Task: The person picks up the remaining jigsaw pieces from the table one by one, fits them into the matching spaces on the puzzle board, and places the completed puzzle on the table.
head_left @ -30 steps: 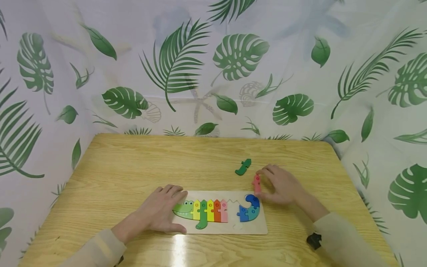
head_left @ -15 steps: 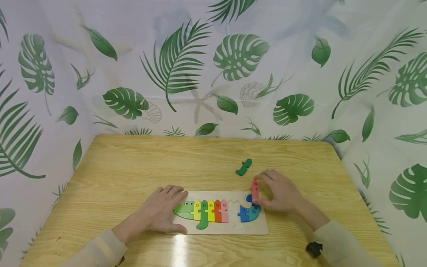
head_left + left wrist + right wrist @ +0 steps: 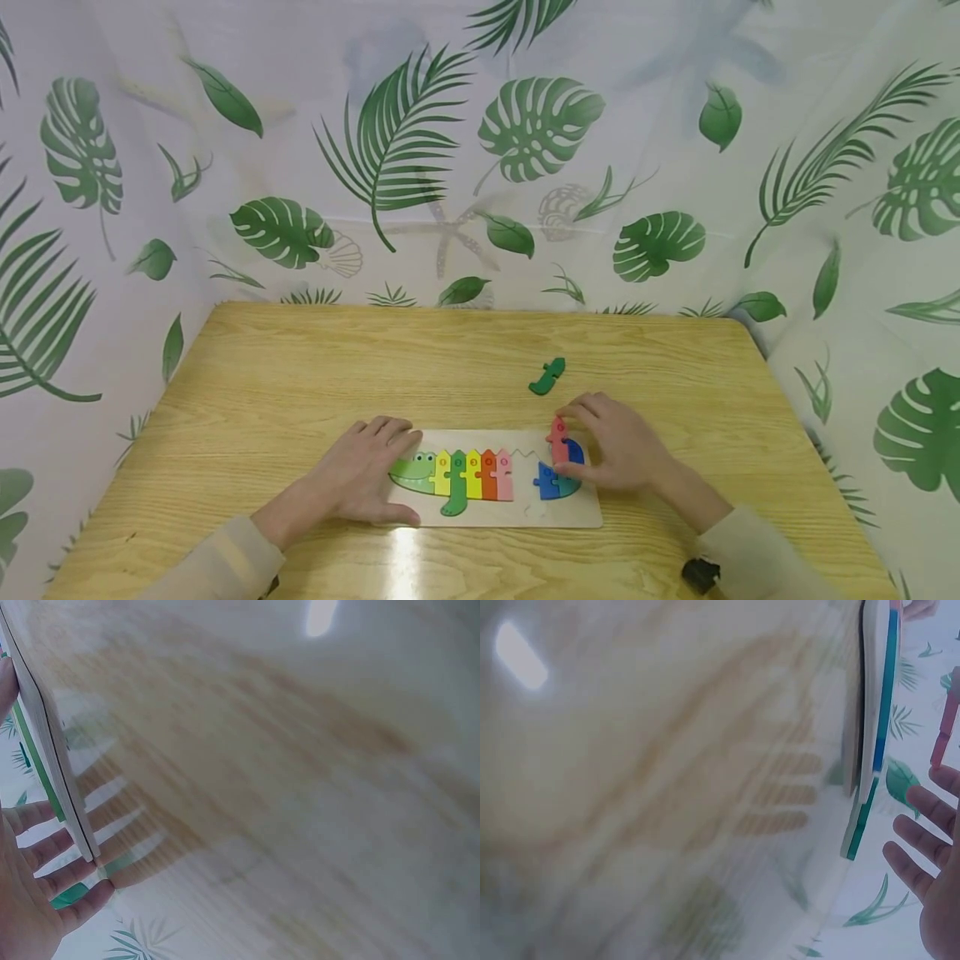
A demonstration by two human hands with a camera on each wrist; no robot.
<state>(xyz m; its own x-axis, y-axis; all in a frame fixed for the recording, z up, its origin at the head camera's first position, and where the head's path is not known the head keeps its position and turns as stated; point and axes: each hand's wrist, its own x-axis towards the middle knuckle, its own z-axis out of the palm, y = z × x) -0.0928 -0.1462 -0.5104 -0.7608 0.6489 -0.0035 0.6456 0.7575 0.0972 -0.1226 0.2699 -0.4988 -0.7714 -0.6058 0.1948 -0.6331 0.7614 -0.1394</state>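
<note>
My right hand (image 3: 622, 442) pinches a coral-red numbered puzzle piece (image 3: 558, 440) between thumb and fingertips, raised over the blue tail pieces (image 3: 550, 483) of a crocodile puzzle. In the right wrist view the red piece (image 3: 946, 729) stands well off the tabletop, the other fingers spread. Beneath is a pale wooden puzzle board (image 3: 525, 517) with a green head, several coloured body pieces (image 3: 473, 475) in a row, and a bare gap before the tail. My left hand (image 3: 363, 475) rests at the board's left end, fingers straight and spread over its corner, thumb by the near edge.
A dark green leg-shaped puzzle piece (image 3: 548, 377) lies on the wooden table (image 3: 337, 358) beyond the board. A white cloth (image 3: 420, 125) with a leaf print hangs behind the table and along both sides.
My right hand has carried the coral-red piece left and toward me, from beyond the board's right corner to above the tail pieces. The left hand stays in place.
</note>
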